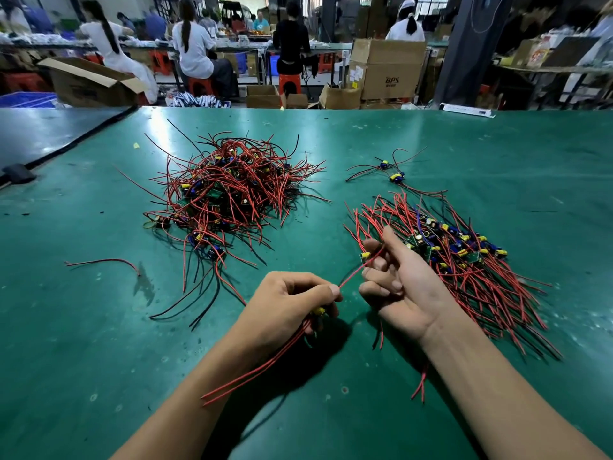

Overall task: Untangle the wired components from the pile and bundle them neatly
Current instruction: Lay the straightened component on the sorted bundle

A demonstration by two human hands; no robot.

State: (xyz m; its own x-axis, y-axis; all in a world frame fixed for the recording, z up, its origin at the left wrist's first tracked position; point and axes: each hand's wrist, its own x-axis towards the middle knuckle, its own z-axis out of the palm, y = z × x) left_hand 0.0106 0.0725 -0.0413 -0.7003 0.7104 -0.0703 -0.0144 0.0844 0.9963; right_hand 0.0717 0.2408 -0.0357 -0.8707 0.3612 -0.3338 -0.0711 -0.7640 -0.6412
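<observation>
Background: a workshop hall, with people seated on red stools at long tables and cardboard boxes stacked past the far edge.
Table: a scuffed green surface fills the foreground.
Tangled pile: red and black leads with small boards, heaped left of centre on the table.
Sorted pile: on the right, its leads lie roughly parallel, just beside the right forearm.
Strays: two loose components beyond the sorted pile; a single wire far left.
Left hand: fingers curled round a held component, whose red leads trail back along the forearm; thumb and forefinger pinch the end of a red wire.
Right hand: palm up, fingers curled round a second component with a yellow part; the red wire runs straight from it to the left hand.
</observation>
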